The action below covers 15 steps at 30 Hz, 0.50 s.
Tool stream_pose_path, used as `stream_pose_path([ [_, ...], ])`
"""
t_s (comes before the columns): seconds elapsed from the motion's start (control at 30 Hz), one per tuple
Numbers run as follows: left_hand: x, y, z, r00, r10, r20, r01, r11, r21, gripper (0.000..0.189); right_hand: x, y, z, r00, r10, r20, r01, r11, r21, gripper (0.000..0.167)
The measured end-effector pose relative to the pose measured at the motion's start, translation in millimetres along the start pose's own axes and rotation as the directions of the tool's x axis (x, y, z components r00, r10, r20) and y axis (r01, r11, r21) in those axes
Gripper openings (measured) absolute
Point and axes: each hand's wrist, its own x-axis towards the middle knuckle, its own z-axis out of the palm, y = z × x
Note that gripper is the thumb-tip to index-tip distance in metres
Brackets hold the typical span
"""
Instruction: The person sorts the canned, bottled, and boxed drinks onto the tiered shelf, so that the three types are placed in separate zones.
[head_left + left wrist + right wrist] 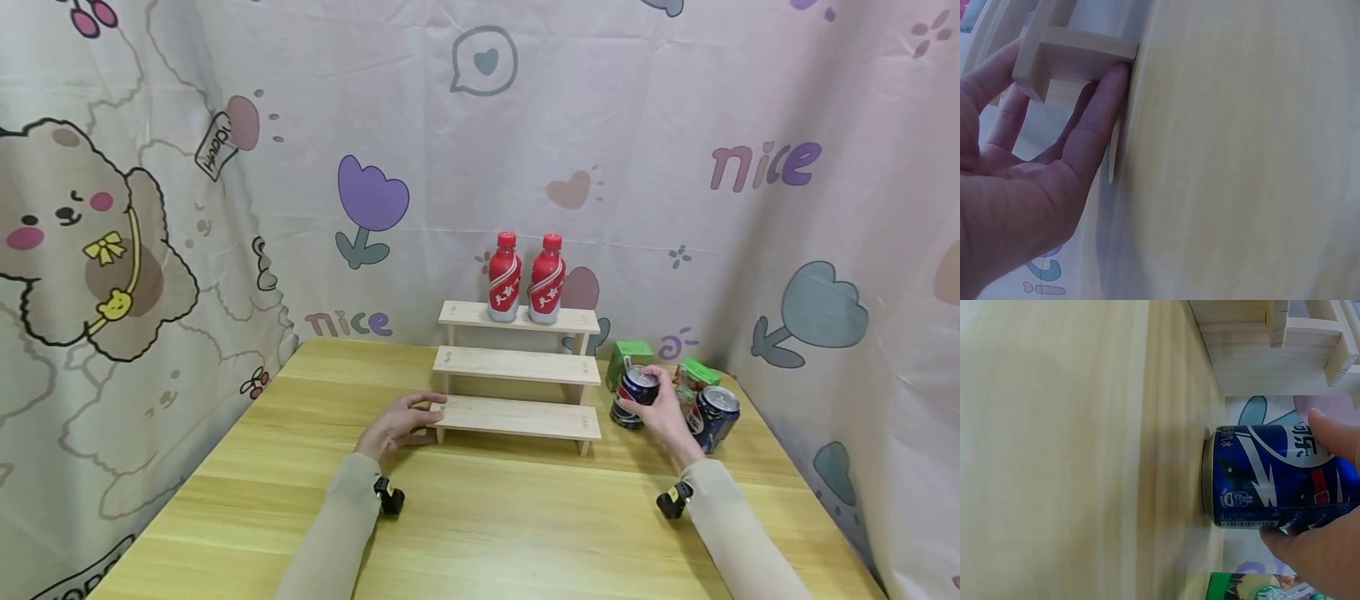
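A wooden three-step display rack (517,417) stands on the table. My left hand (401,427) holds the left end of its lowest step; in the left wrist view, the fingers (1094,128) reach round the board's end and its leg. To the rack's right, my right hand (663,412) grips a dark blue soda can (633,398) near its top, thumb on one side and fingers on the other. The can (1260,478) is upright, its base close over the table. Two red bottles (504,279) with red caps stand on the top step.
A second blue can (716,417) stands right of my right wrist. Behind are a green carton (628,354) and another green-topped carton (701,372), partly hidden by the hand and can. A printed curtain (465,167) hangs behind the wooden table (525,525).
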Motion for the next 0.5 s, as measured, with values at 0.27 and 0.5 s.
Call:
stream_pose_path([
  [0.27,2.7,1.6,-0.9,1.000,0.000,-0.009,0.000,1.000,0.008,0.041,2.9,-2.3,3.3,0.997,-0.011,-0.074,0.010,1.000,-0.012,0.075],
  [0.5,1.3,1.8,1.0,1.000,-0.013,-0.012,0.013,1.000,0.010,0.039,0.7,-1.2,7.7,0.992,-0.017,-0.128,0.014,1.000,-0.022,0.074],
])
